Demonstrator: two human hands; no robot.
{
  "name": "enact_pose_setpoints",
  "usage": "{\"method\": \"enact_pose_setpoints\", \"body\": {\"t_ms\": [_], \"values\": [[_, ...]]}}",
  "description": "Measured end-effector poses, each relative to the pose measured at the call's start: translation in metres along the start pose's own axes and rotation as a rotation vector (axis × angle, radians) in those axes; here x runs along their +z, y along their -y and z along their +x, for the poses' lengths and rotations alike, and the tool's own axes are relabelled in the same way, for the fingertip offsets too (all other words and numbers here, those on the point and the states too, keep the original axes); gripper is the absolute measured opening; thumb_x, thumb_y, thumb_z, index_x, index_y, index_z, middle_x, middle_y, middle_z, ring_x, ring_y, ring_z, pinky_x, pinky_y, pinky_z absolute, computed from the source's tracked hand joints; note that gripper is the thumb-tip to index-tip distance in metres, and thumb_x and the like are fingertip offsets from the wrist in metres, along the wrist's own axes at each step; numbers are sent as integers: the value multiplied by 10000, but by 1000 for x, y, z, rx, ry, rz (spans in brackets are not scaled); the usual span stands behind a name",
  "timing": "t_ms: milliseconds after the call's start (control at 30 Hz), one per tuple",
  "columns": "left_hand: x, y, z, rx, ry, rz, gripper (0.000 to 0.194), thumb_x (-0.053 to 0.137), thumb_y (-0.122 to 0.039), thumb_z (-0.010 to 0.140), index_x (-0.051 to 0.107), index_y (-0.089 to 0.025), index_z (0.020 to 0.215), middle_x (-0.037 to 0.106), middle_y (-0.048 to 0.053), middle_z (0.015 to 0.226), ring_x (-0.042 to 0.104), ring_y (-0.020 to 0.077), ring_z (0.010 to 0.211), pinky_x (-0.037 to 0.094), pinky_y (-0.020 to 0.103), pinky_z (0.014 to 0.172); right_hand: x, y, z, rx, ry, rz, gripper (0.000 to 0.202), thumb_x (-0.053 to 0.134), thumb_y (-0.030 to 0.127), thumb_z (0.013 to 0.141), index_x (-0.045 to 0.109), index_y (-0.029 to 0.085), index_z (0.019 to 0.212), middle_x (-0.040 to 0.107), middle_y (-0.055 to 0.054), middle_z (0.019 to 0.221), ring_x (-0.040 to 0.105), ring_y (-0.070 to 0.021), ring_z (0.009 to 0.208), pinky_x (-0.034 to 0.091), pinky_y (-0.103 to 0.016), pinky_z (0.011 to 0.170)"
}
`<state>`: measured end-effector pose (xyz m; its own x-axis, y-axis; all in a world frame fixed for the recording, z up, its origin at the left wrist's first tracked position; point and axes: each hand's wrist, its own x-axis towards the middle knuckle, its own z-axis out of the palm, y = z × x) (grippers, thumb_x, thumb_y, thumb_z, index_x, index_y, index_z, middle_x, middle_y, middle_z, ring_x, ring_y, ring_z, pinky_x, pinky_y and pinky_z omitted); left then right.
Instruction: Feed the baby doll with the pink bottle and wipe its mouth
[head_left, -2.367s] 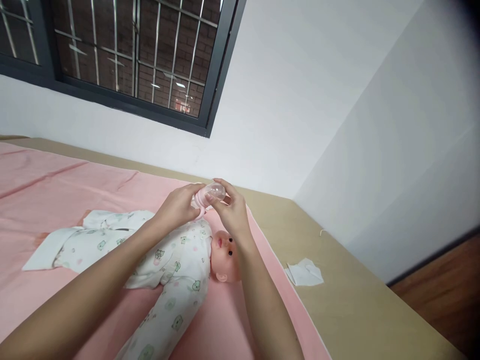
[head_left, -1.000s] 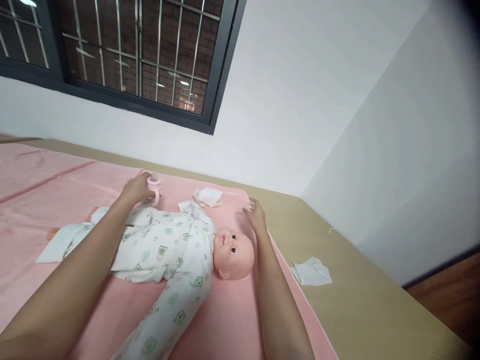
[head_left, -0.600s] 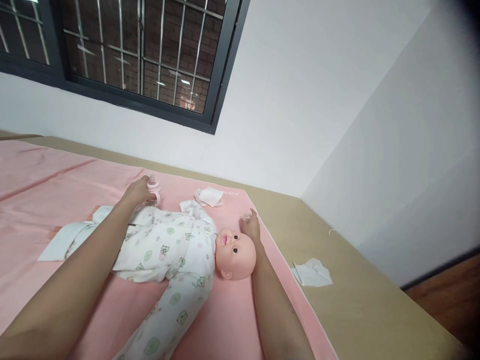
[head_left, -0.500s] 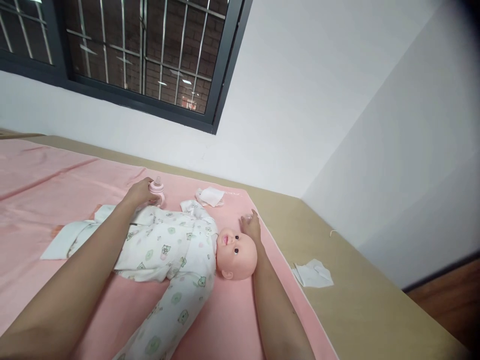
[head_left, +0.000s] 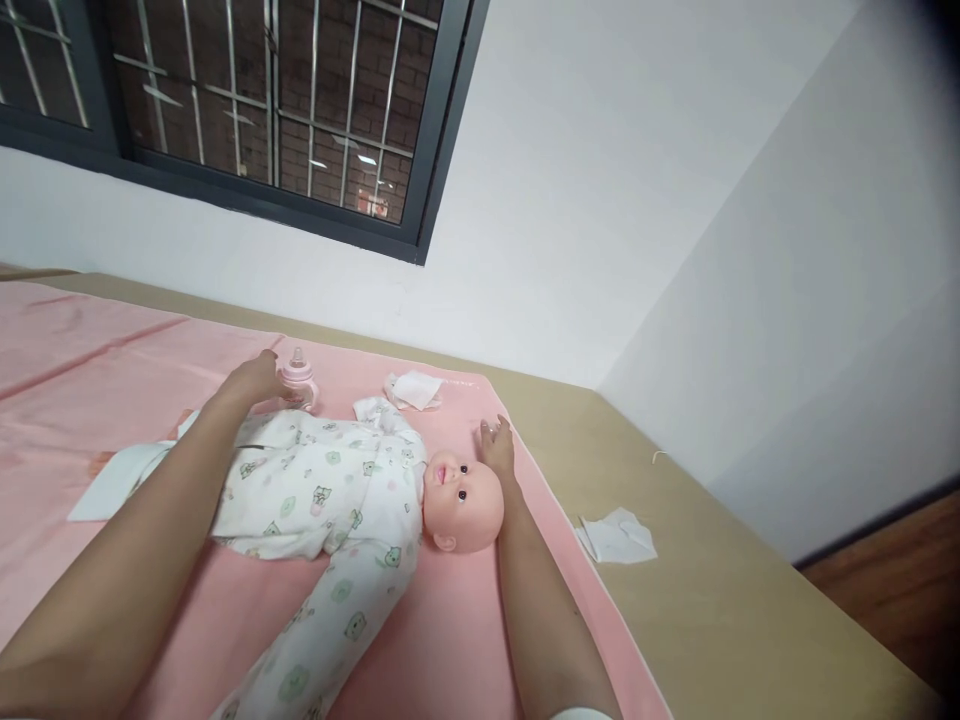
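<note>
A baby doll (head_left: 463, 505) in a white printed outfit lies face up on a pink sheet (head_left: 450, 640), its head towards the right. Beyond its body, a pink-topped bottle (head_left: 298, 382) with a clear teat stands upright. My left hand (head_left: 259, 378) is just left of the bottle, fingers parted, the thumb side close to it; part of the hand is hidden. Beside the doll's head, my right hand (head_left: 498, 447) has its fingers curled round something small and clear, too small to name. A folded white tissue (head_left: 417, 389) on a clear packet lies between the hands.
Another crumpled white tissue (head_left: 619, 537) lies on the wooden surface (head_left: 697, 600) right of the sheet. A white wall and a barred window (head_left: 277, 100) rise behind, with a second wall at the right.
My left hand has loosened from round the bottle and shifted slightly left of it. My right hand remains beside the doll's head. The whole view has shifted a little.
</note>
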<state>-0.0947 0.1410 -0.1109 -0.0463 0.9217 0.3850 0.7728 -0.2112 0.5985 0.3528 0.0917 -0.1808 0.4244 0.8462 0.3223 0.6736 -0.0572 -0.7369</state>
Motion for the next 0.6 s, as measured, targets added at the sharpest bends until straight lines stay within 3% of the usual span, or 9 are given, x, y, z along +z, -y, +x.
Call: {"method": "enact_pose_setpoints", "body": {"t_ms": [67, 133, 200, 267, 367, 467, 600], "values": [[-12, -12, -2, -81, -42, 57, 653, 728, -607, 366, 531, -166, 806, 600, 22, 586, 652, 380, 890, 392, 386, 660, 0, 0, 0, -2, -8, 18, 671, 340, 520, 886, 343, 100, 1409, 427, -244, 1377, 491, -299, 1237, 397, -414, 1001], [-24, -36, -10, -114, -87, 106, 728, 699, -648, 416, 572, -153, 935, 668, 64, 718, 642, 380, 953, 390, 387, 681, 0, -1, -1, -4, -16, 36, 666, 337, 526, 891, 354, 102, 1403, 427, -247, 1379, 499, -296, 1228, 403, -413, 993], [-30, -72, -21, -49, -105, 131, 714, 636, -644, 580, 565, -175, 1113, 705, 90, 946, 644, 321, 976, 410, 363, 711, 1, -1, 0, -8, -27, 53, 664, 337, 532, 892, 364, 102, 1398, 429, -244, 1377, 506, -288, 1223, 409, -396, 985], [-25, -113, -35, 91, 6, 120, 623, 541, -553, 752, 517, -163, 1237, 649, 122, 1179, 652, 269, 925, 446, 351, 721, 1, -2, 0, -13, -39, 66, 662, 332, 536, 894, 374, 101, 1392, 437, -242, 1368, 508, -284, 1222, 413, -385, 978], [2, -169, -52, 250, 268, 43, 453, 526, -469, 802, 587, -197, 1158, 681, 71, 1123, 653, 220, 920, 481, 296, 754, 3, -4, 1, -21, -64, 73, 658, 329, 527, 901, 389, 79, 1379, 446, -259, 1350, 507, -302, 1208, 402, -415, 982], [43, -209, -58, 420, 642, 53, 403, 444, -413, 869, 608, -183, 1157, 670, 82, 1163, 632, 218, 1015, 471, 276, 817, 4, -4, 1, -36, -96, 63, 654, 338, 520, 905, 413, 52, 1355, 451, -271, 1344, 465, -329, 1228, 350, -458, 1024], [91, -237, -54, 365, 916, 114, 396, 396, -364, 898, 679, -107, 1003, 729, 126, 967, 680, 198, 763, 490, 268, 699, 2, 3, -2, -176, -233, 54, 575, 338, 500, 920, 472, 71, 1279, 499, -230, 1301, 402, -325, 1261, 300, -475, 1057]]}}
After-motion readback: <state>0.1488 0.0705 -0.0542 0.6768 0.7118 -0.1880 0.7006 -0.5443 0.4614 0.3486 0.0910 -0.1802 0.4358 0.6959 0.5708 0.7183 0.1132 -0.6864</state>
